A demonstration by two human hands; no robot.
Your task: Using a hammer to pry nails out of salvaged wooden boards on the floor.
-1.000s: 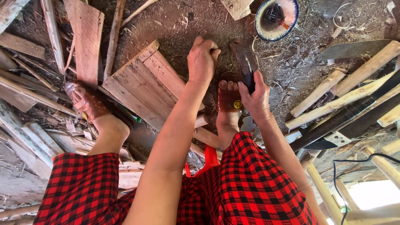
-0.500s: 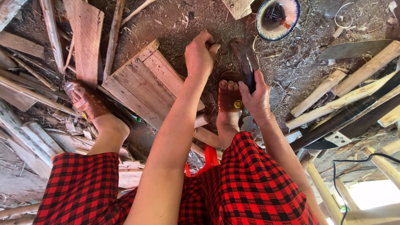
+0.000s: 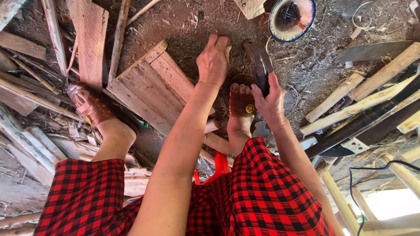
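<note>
- Dark, flat, blade-like tool (image 3: pixel 259 63): held upright over the dirt floor (image 3: pixel 183 30), just ahead of the right foot. Its upper end lies near the left hand's fingertips; exact kind of tool cannot be told.
- Right hand (image 3: pixel 270 101): closed around the lower end of the tool, fingers wrapped on it, wrist bent back toward the body.
- Left hand (image 3: pixel 213 61): arm stretched forward, fingers curled down and bunched at the ground beside the tool's tip. Whether it pinches anything cannot be told; fingertips are hidden.
- Right foot in a brown translucent sandal (image 3: pixel 241 98) with a small yellow round mark, directly below the right hand.
- Left foot in a matching sandal (image 3: pixel 89 107), well apart to the left, resting on wood scraps.
- Nailed plank panel (image 3: pixel 153 87) lies flat between the two feet, touching the left forearm's line of view.
- Red-and-black checked shorts (image 3: pixel 262 192) fill the lower frame.
- Round bowl (image 3: pixel 292 17) with a blue rim, holding dark contents, on the floor beyond the tool.
- Pale wooden poles (image 3: pixel 363 94) stacked at right.
</note>
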